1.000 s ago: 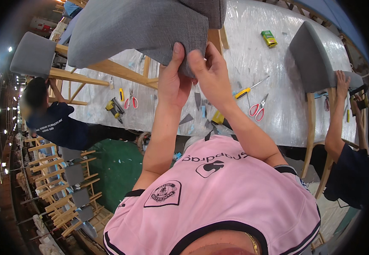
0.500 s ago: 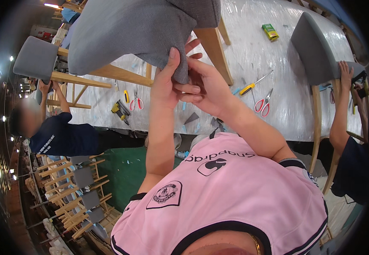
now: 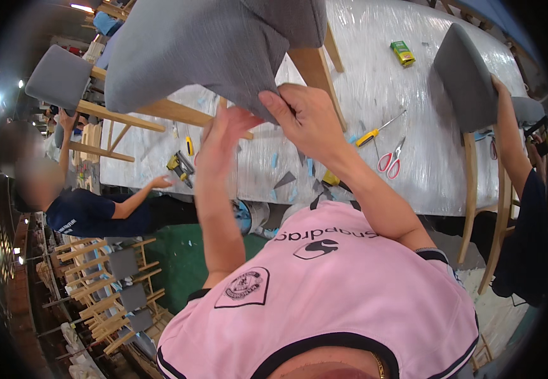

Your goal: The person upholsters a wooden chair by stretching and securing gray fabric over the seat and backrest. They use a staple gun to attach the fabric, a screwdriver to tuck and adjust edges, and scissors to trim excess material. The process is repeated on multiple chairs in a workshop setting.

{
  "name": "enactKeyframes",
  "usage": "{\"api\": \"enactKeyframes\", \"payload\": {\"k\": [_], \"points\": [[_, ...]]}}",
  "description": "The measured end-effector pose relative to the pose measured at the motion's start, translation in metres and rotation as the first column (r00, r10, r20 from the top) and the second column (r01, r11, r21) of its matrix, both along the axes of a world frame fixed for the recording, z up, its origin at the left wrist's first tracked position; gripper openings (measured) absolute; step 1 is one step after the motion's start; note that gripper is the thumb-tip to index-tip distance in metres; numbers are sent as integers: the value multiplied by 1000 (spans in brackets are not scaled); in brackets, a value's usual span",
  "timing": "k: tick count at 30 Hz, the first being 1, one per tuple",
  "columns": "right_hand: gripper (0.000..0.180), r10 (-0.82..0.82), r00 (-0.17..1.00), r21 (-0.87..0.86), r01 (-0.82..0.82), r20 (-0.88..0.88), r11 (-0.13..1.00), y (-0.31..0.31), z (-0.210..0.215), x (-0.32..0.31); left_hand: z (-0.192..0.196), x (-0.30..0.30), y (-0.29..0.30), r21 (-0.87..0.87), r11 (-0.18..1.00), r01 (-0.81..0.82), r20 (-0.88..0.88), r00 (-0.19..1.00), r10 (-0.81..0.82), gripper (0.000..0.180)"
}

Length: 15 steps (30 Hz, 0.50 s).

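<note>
A wooden chair with grey upholstery [image 3: 192, 50] stands in front of me, and a loose flap of its grey fabric [image 3: 258, 95] hangs at the near edge. My right hand [image 3: 312, 120] pinches that flap between thumb and curled fingers. Just left of it, my left hand [image 3: 226, 129] is beneath the fabric edge, smeared by motion; I cannot tell whether it touches the cloth. One pale wooden chair leg [image 3: 176, 110] passes behind my left hand. Another leg [image 3: 318, 76] stands beyond my right hand.
On the plastic-covered table [image 3: 362, 88] lie a yellow-black staple gun [image 3: 180, 169], a yellow-handled screwdriver [image 3: 370, 136], red-handled scissors [image 3: 391, 163], a green-yellow box [image 3: 403, 54] and fabric scraps [image 3: 284, 179]. Co-workers handle grey chairs left [image 3: 59, 79] and right [image 3: 466, 79]; stacked chairs [image 3: 110, 284] stand lower left.
My left hand has come off the flap and moved left and down. My right hand has shifted up onto the fabric edge. The left co-worker's hand now reaches toward the staple gun.
</note>
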State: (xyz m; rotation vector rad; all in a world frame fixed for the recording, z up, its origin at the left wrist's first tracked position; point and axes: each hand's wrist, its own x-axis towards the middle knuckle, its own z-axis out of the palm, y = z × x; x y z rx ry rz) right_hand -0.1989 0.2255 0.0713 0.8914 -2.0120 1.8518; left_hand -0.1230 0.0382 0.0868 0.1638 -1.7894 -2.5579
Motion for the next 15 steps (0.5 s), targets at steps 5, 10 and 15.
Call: {"api": "enactKeyframes", "payload": {"k": [5,10,15], "points": [[46,59,998,-42,-58,25,997,-12,13,15,111,0,38,-717,325,-617,-622,776,100,24],[45,55,998,-10,-55,22,998,-13,30,26,123,-82,63,-636,-386,-668,-590,744,-314,63],[44,50,999,-10,-50,4,999,-9,30,25,114,-95,75,-717,-381,-584,-555,809,-197,56]]}}
